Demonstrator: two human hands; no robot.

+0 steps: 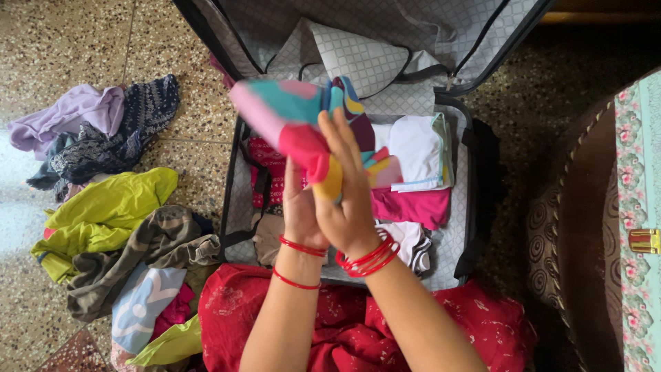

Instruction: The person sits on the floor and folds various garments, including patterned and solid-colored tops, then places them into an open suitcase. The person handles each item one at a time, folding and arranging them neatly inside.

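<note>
Head view: a multicoloured cloth (303,120), with pink, teal, yellow and red patches, is held up above the open suitcase (461,207), in the centre of the scene. The left hand (301,207) and the right hand (348,189) are pressed palm to palm with the lower part of the cloth clamped between them. The fingers (341,138) of the right hand are extended and nearly straight, laid flat against the fabric; the left hand's fingers are mostly hidden behind the right hand and the cloth, so their exact curl cannot be told. Both wrists carry red bangles (368,258).

Below the hands, the suitcase holds folded garments: a white one (416,151) at far right, a magenta one (413,205) just near of it, and a red patterned one (265,165) at left. The grey quilted lid (358,48) stands open at the far side.

On the speckled floor to the left lies a heap of loose clothes, including a yellow-green garment (103,207) and a lilac garment (69,114). A red dress (351,324) covers the person's lap nearest the camera.
</note>
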